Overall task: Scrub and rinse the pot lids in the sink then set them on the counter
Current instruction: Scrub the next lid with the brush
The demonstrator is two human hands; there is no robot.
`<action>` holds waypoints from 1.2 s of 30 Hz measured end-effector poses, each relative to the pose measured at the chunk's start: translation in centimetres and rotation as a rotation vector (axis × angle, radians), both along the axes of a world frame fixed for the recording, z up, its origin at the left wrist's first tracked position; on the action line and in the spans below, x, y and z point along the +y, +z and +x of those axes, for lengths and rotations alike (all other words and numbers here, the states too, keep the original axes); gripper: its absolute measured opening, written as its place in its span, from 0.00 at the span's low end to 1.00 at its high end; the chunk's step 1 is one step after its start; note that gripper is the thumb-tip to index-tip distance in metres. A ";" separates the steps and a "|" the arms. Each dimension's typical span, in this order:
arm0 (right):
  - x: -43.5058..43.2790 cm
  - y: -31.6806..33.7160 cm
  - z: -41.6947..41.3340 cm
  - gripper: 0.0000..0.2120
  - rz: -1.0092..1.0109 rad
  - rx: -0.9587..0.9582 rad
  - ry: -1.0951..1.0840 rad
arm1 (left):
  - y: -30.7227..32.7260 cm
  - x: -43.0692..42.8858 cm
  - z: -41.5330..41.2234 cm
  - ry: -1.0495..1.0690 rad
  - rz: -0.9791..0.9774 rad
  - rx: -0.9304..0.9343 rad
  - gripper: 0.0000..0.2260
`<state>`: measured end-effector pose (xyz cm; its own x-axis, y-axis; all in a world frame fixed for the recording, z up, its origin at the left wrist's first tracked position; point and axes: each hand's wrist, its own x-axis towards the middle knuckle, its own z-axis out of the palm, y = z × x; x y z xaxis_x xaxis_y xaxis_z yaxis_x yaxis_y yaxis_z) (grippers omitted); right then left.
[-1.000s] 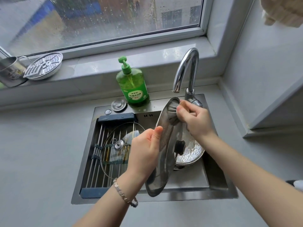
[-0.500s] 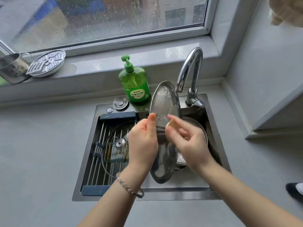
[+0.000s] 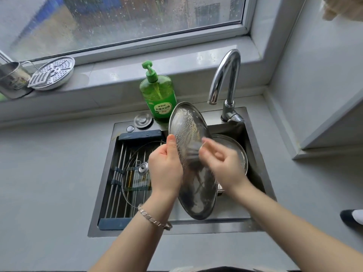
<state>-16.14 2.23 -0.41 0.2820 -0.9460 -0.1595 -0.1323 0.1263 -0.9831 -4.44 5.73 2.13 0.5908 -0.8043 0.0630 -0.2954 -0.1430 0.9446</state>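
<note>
Head view: the round shiny steel lid [image 3: 188,124] stands on edge between the hands. Left hand [image 3: 166,169] grips its rim; right hand [image 3: 222,165] is at its face, grip too blurry to tell.

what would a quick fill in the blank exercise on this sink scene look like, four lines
1. The left hand grips the rim of the soapy ____ lid, which the right hand rubs with a blurred grey scrubber.
2. The glass lid lies on the ____ in the left half of the sink.
3. The soap bottle behind the sink is ____.
4. The faucet stands at the sink's back ____ corner.
Missing words: metal; rack; green; right.
</note>
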 end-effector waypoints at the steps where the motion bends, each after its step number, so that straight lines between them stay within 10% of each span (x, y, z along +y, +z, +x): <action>1: -1.6 -0.2 -0.1 0.19 0.045 -0.010 -0.078 | 0.1 0.1 -0.2 -0.003 -0.002 0.005 0.24; 21: 6.6 -3.0 -1.9 0.27 -0.340 0.426 0.298 | 0.5 0.0 1.1 0.306 0.148 0.228 0.24; 36: 5.1 -1.5 -0.1 0.28 -0.403 0.405 0.346 | -0.4 1.3 0.0 0.463 0.239 0.297 0.23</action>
